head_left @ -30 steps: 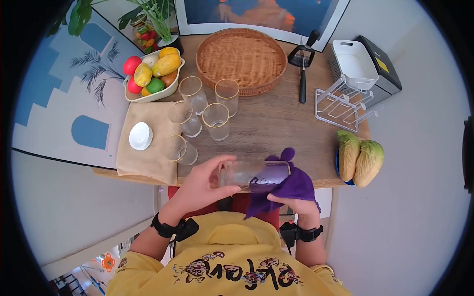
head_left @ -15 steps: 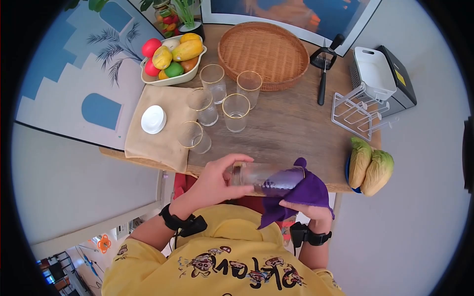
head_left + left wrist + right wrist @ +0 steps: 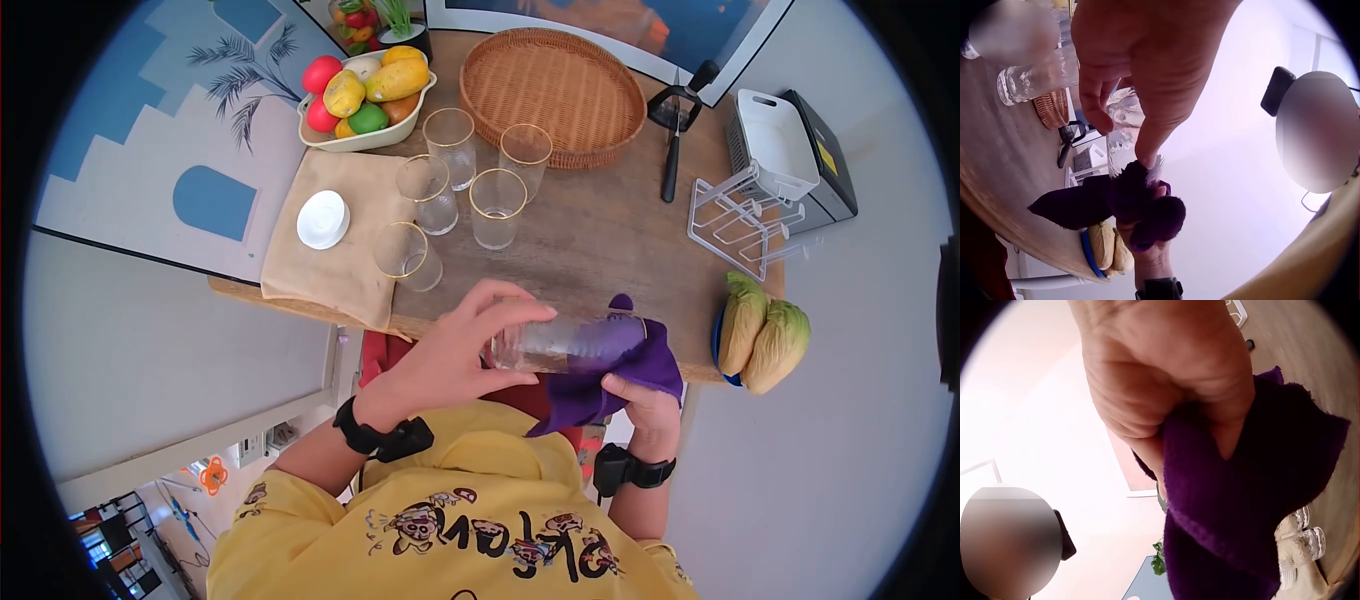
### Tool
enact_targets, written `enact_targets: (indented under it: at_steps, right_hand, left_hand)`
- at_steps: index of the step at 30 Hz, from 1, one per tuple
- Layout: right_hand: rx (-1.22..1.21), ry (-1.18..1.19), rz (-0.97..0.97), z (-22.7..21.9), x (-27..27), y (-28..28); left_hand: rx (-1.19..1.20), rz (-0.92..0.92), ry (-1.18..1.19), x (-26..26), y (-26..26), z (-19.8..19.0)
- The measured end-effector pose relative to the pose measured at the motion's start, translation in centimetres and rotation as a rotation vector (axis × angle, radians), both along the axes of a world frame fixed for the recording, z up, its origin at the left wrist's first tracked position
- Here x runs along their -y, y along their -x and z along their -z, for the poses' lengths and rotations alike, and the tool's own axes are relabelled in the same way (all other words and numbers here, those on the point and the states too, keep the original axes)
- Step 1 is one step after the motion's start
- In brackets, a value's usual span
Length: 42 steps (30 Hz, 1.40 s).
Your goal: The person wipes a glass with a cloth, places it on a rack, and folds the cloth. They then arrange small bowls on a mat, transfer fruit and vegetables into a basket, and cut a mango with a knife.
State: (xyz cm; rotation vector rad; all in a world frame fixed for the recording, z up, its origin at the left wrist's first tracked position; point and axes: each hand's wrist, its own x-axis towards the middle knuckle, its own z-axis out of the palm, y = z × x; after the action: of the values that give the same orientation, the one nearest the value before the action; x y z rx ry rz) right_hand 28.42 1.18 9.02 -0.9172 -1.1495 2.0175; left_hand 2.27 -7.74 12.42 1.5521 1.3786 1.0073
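Observation:
A clear glass [image 3: 545,345] lies sideways in the air at the table's front edge, its rim to the right. My left hand [image 3: 455,350] grips its base end, thumb below and fingers above. My right hand [image 3: 645,400] holds a purple cloth [image 3: 655,360] around the rim end, and some cloth shows inside the glass. In the left wrist view the cloth [image 3: 1135,200] bunches at the glass's mouth below my left hand [image 3: 1147,69]. The right wrist view has the cloth [image 3: 1229,500] hanging from my right hand [image 3: 1172,375], hiding the glass.
Several gold-rimmed glasses [image 3: 497,225] stand left of centre, near a beige cloth [image 3: 340,255] with white lids [image 3: 323,219]. Behind are a fruit basket [image 3: 390,135] and wicker tray [image 3: 550,90]. On the right are a knife [image 3: 670,170], white rack [image 3: 735,225] and cabbages [image 3: 775,345].
The head view has shifted, so the table items appear farther right and higher. My left fingers have changed their hold around the glass's base end. Both hands still hold the glass and cloth.

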Motion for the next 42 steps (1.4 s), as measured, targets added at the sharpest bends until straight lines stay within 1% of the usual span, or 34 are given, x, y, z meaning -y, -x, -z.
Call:
enact_targets:
  at_steps: [1,2,4,5,7,8,9,11,12,14,15,17,18,20,21,23,24,26,27,28,29,30,32,33,35,36,37,38,39,40,42]
  right_hand:
    - [0.038,-0.027,-0.03,-0.1,0.1,-0.2]
    - [0.039,-0.026,-0.029,-0.2,0.2,-0.2]
    - [0.323,-0.342,-0.179,-0.7,0.6,-0.1]
    - [0.324,-0.338,-0.179,-0.8,0.8,0.1]
    - [0.614,-0.6,-0.242,-0.9,1.1,0.7]
    - [0.65,-0.699,-0.233,-0.6,1.1,0.9]
    - [0.646,-0.701,-0.23,-0.5,0.8,1.1]
    - [0.523,-0.457,-0.2,-0.3,0.3,1.2]
    - [0.522,-0.454,-0.205,0.1,0.3,0.9]
    - [0.353,-0.267,-0.103,0.6,0.0,0.6]
    - [0.351,-0.27,-0.104,0.5,0.1,0.8]
    - [0.026,-0.067,0.08,-0.5,0.4,1.6]
    - [0.027,-0.067,0.08,-0.2,0.3,1.2]
    - [0.073,-0.102,0.025,0.4,0.0,0.1]
    - [0.075,-0.101,0.028,0.3,-0.1,-0.3]
    - [0.242,-0.277,-0.097,-0.3,-0.3,-0.7]
    - [0.241,-0.277,-0.097,-0.4,-0.4,-0.8]
    - [0.555,-0.468,-0.298,-0.6,-0.4,-1.1]
    - [0.553,-0.469,-0.299,-0.8,-0.4,-1.0]
    - [0.606,-0.573,-0.314,-1.0,-0.2,-0.7]
    - [0.629,-0.627,-0.325,-1.0,-0.2,-0.5]
    - [0.652,-0.681,-0.334,-1.0,-0.1,-0.2]
    - [0.676,-0.725,-0.29,-0.9,-0.1,0.2]
    - [0.673,-0.727,-0.294,-0.9,-0.3,0.4]
    - [0.464,-0.442,-0.196,-1.1,-0.8,0.9]
    - [0.294,-0.278,-0.117,-1.0,-0.7,1.2]
    - [0.293,-0.277,-0.12,-0.9,-0.5,1.5]
    - [0.204,-0.232,-0.054,-0.8,-0.4,1.8]
    - [0.116,-0.188,0.013,-0.7,-0.5,1.9]
    - [0.116,-0.19,0.009,-0.6,-0.6,1.7]
    - [0.352,-0.279,-0.106,-0.4,-0.7,1.0]
  left_hand:
    - [0.058,-0.001,0.083,-0.1,0.1,-0.5]
    - [0.058,-0.001,0.084,-0.2,0.3,-0.3]
    - [0.3,-0.054,0.03,-0.2,0.5,0.3]
    - [0.3,-0.054,0.035,-0.2,0.7,0.4]
    - [0.532,-0.216,0.59,-0.1,1.0,0.5]
    - [0.491,-0.213,0.519,0.1,0.7,1.4]
    - [0.487,-0.213,0.516,0.2,0.6,1.5]
    - [0.436,-0.228,0.563,0.4,0.3,1.7]
    - [0.438,-0.232,0.565,0.4,0.0,1.8]
    - [0.035,-0.151,-0.15,0.2,-0.5,2.0]
    - [0.034,-0.152,-0.152,0.3,-0.4,1.7]
    - [-0.078,0.045,-0.079,0.4,-0.3,0.8]
    - [-0.078,0.045,-0.079,0.4,-0.3,0.9]
    - [-0.18,0.004,-0.203,0.2,-0.5,1.3]
    - [-0.179,0.007,-0.202,0.2,-0.5,1.0]
    - [-0.05,-0.02,-0.002,0.2,-0.4,0.0]
    - [-0.05,-0.02,-0.002,0.3,-0.2,0.1]
    - [0.197,-0.027,0.246,0.4,0.2,0.8]
    - [0.196,-0.029,0.246,0.5,0.4,1.9]
    - [0.339,-0.054,0.363,0.5,0.6,3.0]
    - [0.483,-0.08,0.479,0.6,0.7,3.7]
    - [0.481,-0.087,0.477,0.8,0.7,4.1]
    - [0.553,-0.113,0.497,0.9,0.6,3.9]
    - [0.552,-0.118,0.495,0.9,0.4,3.4]
    - [0.296,-0.135,0.135,0.9,-0.3,2.1]
    - [0.295,-0.139,0.136,0.8,-0.3,1.8]
    - [0.058,-0.075,-0.006,0.7,-0.2,1.6]
    - [-0.179,-0.008,-0.146,0.7,-0.2,1.5]
    - [-0.18,-0.011,-0.147,0.7,-0.2,1.7]
    - [-0.222,-0.03,-0.14,0.8,-0.2,2.1]
    - [-0.261,-0.047,-0.13,0.9,-0.2,2.2]
